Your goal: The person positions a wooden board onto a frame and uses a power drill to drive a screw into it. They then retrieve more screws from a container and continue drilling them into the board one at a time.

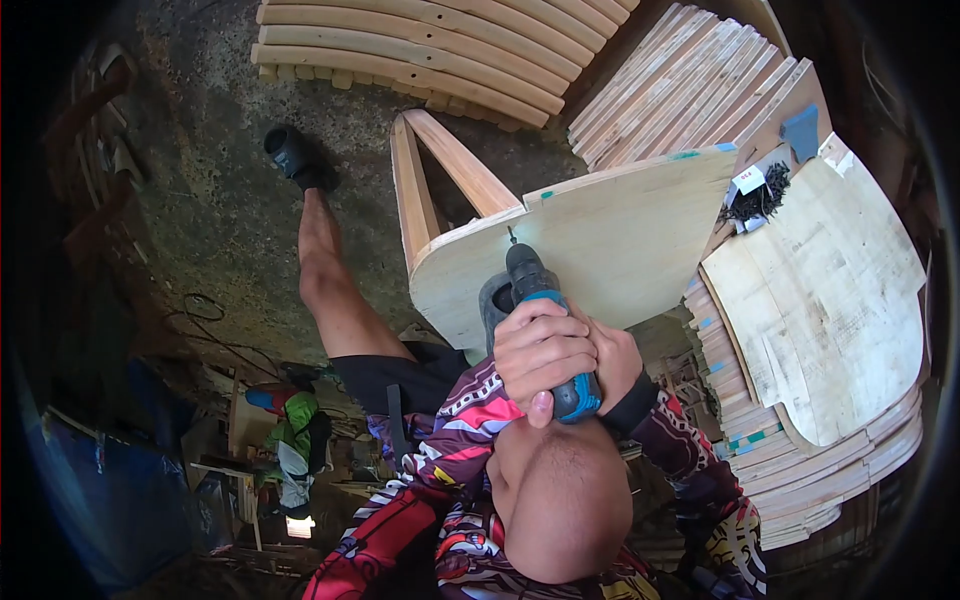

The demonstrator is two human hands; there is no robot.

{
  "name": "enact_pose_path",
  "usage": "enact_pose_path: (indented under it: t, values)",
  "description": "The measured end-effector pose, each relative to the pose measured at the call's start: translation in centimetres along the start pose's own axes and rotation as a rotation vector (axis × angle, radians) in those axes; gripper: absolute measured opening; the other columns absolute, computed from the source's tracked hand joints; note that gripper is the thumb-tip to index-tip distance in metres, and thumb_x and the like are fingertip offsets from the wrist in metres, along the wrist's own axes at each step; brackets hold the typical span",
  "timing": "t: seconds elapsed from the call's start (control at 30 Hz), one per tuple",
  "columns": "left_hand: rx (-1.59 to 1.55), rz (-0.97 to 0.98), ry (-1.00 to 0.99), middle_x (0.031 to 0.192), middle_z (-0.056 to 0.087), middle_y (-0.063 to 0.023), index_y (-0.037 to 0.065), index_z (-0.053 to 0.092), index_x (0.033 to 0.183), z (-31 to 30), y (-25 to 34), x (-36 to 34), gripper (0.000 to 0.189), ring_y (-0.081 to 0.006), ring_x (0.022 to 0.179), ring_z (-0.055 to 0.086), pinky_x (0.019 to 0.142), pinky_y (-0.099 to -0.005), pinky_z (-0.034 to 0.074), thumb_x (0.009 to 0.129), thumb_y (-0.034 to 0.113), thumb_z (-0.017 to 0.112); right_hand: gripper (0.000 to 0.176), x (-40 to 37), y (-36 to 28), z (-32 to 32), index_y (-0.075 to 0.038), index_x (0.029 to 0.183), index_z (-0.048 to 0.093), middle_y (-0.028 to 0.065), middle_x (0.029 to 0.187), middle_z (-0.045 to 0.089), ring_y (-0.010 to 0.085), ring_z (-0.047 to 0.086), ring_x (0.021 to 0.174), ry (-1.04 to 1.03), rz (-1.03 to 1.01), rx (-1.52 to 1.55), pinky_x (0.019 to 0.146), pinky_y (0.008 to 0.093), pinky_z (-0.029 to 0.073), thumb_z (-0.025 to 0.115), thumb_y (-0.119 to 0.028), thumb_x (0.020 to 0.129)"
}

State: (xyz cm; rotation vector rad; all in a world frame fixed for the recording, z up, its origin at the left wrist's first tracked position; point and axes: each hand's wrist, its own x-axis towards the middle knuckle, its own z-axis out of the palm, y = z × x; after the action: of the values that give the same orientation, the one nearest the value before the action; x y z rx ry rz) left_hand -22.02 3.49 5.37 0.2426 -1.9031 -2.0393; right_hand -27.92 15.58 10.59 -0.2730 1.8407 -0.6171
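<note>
A black and teal power drill point(530, 275) is held in both hands near the middle. My left hand point(540, 345) wraps around its body from the left. At the drill's right side, my right hand point(615, 360) is closed against it, partly hidden behind the left. The thin bit points at the upper edge of a pale plywood panel point(610, 245); whether the tip touches is too small to tell. Two wooden strips point(455, 160) meet in a narrow V beyond the panel's left end.
Curved wooden slats point(420, 45) lie at the top, with straight strips point(680, 85) to their right. Black screws point(757, 195) fill a box beside stacked shaped boards point(820, 300). A bare leg point(335, 280) extends over the floor at left. Green cloth point(292, 435) hangs lower left.
</note>
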Motion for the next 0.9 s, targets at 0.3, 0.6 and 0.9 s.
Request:
enact_pose_path:
  t: [0.3, 0.6, 0.9]
  values:
    - [0.005, -0.028, 0.022, 0.067, 0.063, -0.0108, 0.001, 0.062, 0.069, -0.1, -0.2, -0.2, 0.045, -0.0277, 0.068, 0.062, 0.070, -0.0422, 0.044, 0.083, 0.031, 0.032, 0.065, 0.6, -0.8, -0.7, 0.004, 0.124, 0.041, 0.0183, 0.092, 0.059, 0.0342, 0.061, 0.078, -0.032, 0.000, -0.027, 0.065, 0.0397, 0.050, 0.061, -0.017, 0.067]
    - [0.014, -0.048, 0.040, 0.069, 0.062, -0.0114, 0.000, 0.063, 0.072, 0.1, -0.3, -0.6, 0.044, -0.0280, 0.070, 0.060, 0.070, -0.0420, 0.044, 0.079, 0.030, 0.032, 0.068, 1.1, -0.7, -1.2, 0.005, 0.124, 0.040, 0.0177, 0.093, 0.060, 0.0325, 0.061, 0.078, -0.087, -0.007, -0.045, 0.065, 0.0389, 0.050, 0.063, -0.017, 0.064]
    - [0.046, -0.073, 0.059, 0.065, 0.062, -0.0097, 0.001, 0.061, 0.068, 0.1, -0.3, -0.5, 0.047, -0.0271, 0.068, 0.062, 0.070, -0.0425, 0.043, 0.085, 0.032, 0.031, 0.065, 1.5, -0.9, -1.3, 0.006, 0.123, 0.041, 0.0156, 0.093, 0.060, 0.0303, 0.062, 0.078, -0.092, 0.017, -0.084, 0.065, 0.0379, 0.050, 0.061, -0.014, 0.065]
